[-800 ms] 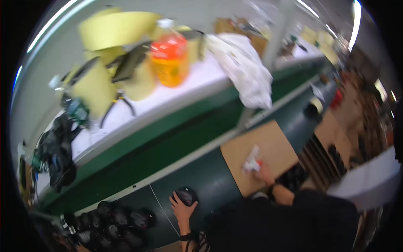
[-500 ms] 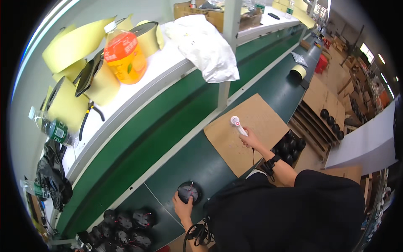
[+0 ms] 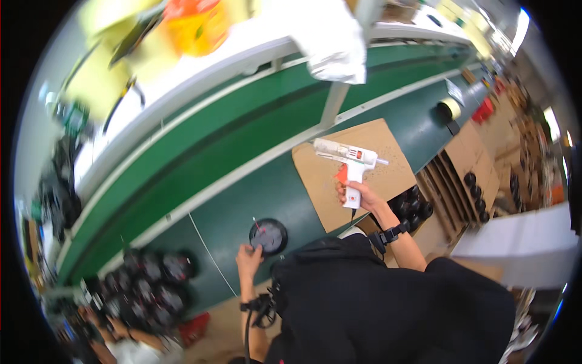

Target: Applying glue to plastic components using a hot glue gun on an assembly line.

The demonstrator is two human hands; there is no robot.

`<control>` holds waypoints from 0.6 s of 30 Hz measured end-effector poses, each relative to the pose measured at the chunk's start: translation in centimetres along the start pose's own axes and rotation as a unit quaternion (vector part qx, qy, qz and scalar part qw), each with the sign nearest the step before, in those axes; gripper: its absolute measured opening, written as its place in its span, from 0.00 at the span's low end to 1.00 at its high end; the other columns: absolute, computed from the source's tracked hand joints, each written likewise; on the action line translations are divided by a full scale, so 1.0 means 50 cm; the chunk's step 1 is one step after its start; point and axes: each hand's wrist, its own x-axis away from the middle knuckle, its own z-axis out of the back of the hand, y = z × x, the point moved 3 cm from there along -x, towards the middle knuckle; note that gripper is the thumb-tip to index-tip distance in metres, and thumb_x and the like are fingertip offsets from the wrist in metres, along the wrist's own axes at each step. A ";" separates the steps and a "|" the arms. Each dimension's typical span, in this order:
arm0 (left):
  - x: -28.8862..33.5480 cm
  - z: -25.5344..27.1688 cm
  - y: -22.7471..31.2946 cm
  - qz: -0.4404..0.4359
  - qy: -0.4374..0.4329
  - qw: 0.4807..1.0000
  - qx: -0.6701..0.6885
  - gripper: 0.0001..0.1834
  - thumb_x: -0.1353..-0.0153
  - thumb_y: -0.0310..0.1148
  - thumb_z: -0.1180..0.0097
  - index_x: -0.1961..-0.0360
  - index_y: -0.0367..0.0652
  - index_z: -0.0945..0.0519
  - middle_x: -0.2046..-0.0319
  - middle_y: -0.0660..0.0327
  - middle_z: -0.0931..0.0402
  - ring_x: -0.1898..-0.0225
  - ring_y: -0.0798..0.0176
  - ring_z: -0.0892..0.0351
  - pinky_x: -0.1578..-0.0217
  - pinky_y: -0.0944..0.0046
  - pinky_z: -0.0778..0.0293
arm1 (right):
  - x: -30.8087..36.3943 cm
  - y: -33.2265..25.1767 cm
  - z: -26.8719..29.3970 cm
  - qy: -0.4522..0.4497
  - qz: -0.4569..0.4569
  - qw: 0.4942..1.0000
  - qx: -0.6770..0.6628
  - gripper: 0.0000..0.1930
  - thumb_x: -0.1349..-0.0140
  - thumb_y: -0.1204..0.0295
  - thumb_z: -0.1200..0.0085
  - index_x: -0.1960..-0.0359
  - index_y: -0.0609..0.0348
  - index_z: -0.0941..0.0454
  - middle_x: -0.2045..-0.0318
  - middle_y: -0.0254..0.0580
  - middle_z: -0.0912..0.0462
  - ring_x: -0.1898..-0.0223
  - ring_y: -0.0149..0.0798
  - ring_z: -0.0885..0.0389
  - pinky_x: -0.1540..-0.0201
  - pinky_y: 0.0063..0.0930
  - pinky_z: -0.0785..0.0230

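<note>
My right hand (image 3: pixel 359 195) is wrapped around the handle of a white hot glue gun (image 3: pixel 350 156) with an orange trigger. The gun is held over a flat cardboard sheet (image 3: pixel 315 188), its nozzle end pointing left and a clear glue stick poking out of the back. On the green work surface lies a round black part (image 3: pixel 270 233) with a short red wire. My left hand (image 3: pixel 249 255) has its thumb and fingers closed at the near-left edge of that part.
Several similar black parts (image 3: pixel 148 279) crowd the surface at lower left, beside another person's hands (image 3: pixel 103 327). More black pieces (image 3: pixel 412 206) sit right of the cardboard. A shelf (image 3: pixel 230 45) with a white bag (image 3: pixel 333 54) runs along the far side. A tape roll (image 3: pixel 448 109) stands farther off.
The glue gun has turned from nearly end-on to side-on in my right hand. My left hand has slid to the part's near-left edge. The view has shifted, and another person's hands now show at lower left.
</note>
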 end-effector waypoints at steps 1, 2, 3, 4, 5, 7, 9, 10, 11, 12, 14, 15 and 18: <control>-0.012 -0.005 -0.013 0.026 -0.056 0.995 0.074 0.15 0.37 0.35 0.35 0.65 0.34 0.26 0.74 0.50 0.17 0.75 0.62 0.15 0.76 0.63 0.18 | 0.000 -0.002 -0.008 -0.014 -0.028 0.999 0.013 0.16 0.31 0.65 0.46 0.47 0.58 0.30 0.68 0.37 0.25 0.72 0.30 0.25 0.68 0.29 0.27; -0.019 -0.007 -0.027 0.050 -0.100 0.990 0.091 0.13 0.35 0.34 0.37 0.67 0.34 0.25 0.75 0.51 0.17 0.75 0.62 0.15 0.75 0.64 0.18 | 0.000 -0.010 -0.009 -0.008 -0.031 0.998 0.050 0.16 0.30 0.64 0.46 0.47 0.58 0.29 0.68 0.37 0.25 0.72 0.31 0.24 0.66 0.30 0.25; -0.008 -0.012 -0.039 0.066 -0.153 0.981 0.098 0.14 0.33 0.36 0.38 0.67 0.34 0.23 0.75 0.52 0.17 0.75 0.63 0.15 0.74 0.65 0.18 | 0.017 -0.012 0.001 0.005 -0.035 0.996 0.086 0.15 0.30 0.64 0.47 0.47 0.58 0.29 0.67 0.37 0.24 0.71 0.31 0.23 0.65 0.31 0.23; -0.003 -0.017 -0.028 0.075 -0.172 0.980 0.059 0.15 0.33 0.38 0.39 0.67 0.34 0.20 0.75 0.54 0.17 0.75 0.65 0.15 0.74 0.67 0.19 | 0.036 -0.004 0.022 -0.007 -0.052 0.995 0.082 0.16 0.31 0.65 0.44 0.46 0.59 0.27 0.60 0.43 0.20 0.66 0.36 0.19 0.62 0.34 0.22; -0.011 -0.001 -0.029 0.062 -0.164 0.984 0.025 0.15 0.34 0.39 0.38 0.64 0.34 0.19 0.75 0.55 0.16 0.75 0.67 0.16 0.73 0.65 0.20 | 0.040 0.004 0.007 -0.018 -0.073 0.993 0.091 0.16 0.31 0.65 0.44 0.46 0.59 0.27 0.60 0.43 0.20 0.66 0.36 0.19 0.62 0.34 0.22; -0.032 0.041 -0.050 -0.029 -0.100 0.992 -0.074 0.15 0.40 0.38 0.34 0.58 0.38 0.17 0.75 0.56 0.15 0.74 0.64 0.15 0.69 0.62 0.21 | 0.048 0.004 -0.042 -0.024 -0.084 0.972 0.219 0.19 0.33 0.70 0.43 0.42 0.57 0.27 0.54 0.44 0.19 0.59 0.39 0.17 0.60 0.33 0.21; -0.051 0.045 0.022 -0.088 -0.061 0.989 -0.102 0.17 0.41 0.36 0.33 0.53 0.40 0.18 0.75 0.57 0.16 0.71 0.64 0.16 0.68 0.62 0.22 | 0.044 0.022 -0.019 -0.029 -0.095 0.956 0.276 0.20 0.35 0.74 0.41 0.42 0.58 0.25 0.51 0.41 0.17 0.55 0.36 0.17 0.61 0.29 0.22; -0.049 0.040 0.050 -0.104 -0.057 0.988 -0.095 0.19 0.42 0.35 0.32 0.51 0.41 0.18 0.74 0.57 0.17 0.71 0.64 0.17 0.68 0.61 0.22 | 0.050 0.033 -0.007 -0.026 -0.116 0.919 0.375 0.18 0.36 0.74 0.41 0.44 0.58 0.23 0.53 0.39 0.17 0.56 0.33 0.17 0.61 0.28 0.22; -0.054 0.042 0.073 -0.094 -0.053 0.991 -0.085 0.19 0.42 0.35 0.32 0.51 0.41 0.18 0.74 0.57 0.17 0.71 0.64 0.17 0.68 0.61 0.22 | 0.046 0.042 -0.005 -0.026 -0.132 0.873 0.468 0.17 0.36 0.75 0.40 0.46 0.59 0.22 0.55 0.37 0.16 0.56 0.31 0.18 0.61 0.27 0.22; -0.057 0.041 0.091 -0.109 -0.093 0.987 -0.067 0.20 0.43 0.34 0.32 0.49 0.42 0.18 0.75 0.60 0.19 0.72 0.67 0.20 0.68 0.63 0.24 | 0.042 0.049 -0.040 -0.046 -0.130 0.888 0.439 0.17 0.37 0.74 0.39 0.47 0.59 0.21 0.58 0.34 0.15 0.57 0.28 0.18 0.60 0.26 0.22; -0.062 0.026 0.110 -0.118 -0.130 0.984 -0.037 0.22 0.45 0.32 0.31 0.48 0.44 0.19 0.75 0.63 0.21 0.73 0.69 0.23 0.69 0.64 0.25 | 0.044 0.060 -0.075 -0.066 -0.141 0.881 0.447 0.15 0.36 0.71 0.39 0.49 0.59 0.20 0.59 0.33 0.15 0.58 0.28 0.19 0.59 0.26 0.23; -0.063 0.018 0.122 -0.185 -0.149 0.970 -0.052 0.22 0.46 0.32 0.31 0.48 0.45 0.17 0.76 0.64 0.22 0.74 0.68 0.25 0.69 0.64 0.26 | 0.043 0.069 -0.088 -0.080 -0.142 0.879 0.447 0.13 0.35 0.69 0.39 0.51 0.59 0.19 0.61 0.32 0.15 0.59 0.27 0.19 0.58 0.26 0.23; -0.072 -0.004 0.144 -0.249 -0.179 0.949 -0.070 0.19 0.47 0.32 0.30 0.53 0.45 0.15 0.78 0.65 0.25 0.75 0.68 0.28 0.70 0.65 0.28 | 0.036 0.083 -0.121 -0.127 -0.066 0.845 0.515 0.13 0.37 0.70 0.37 0.53 0.61 0.20 0.63 0.39 0.14 0.60 0.35 0.17 0.55 0.30 0.24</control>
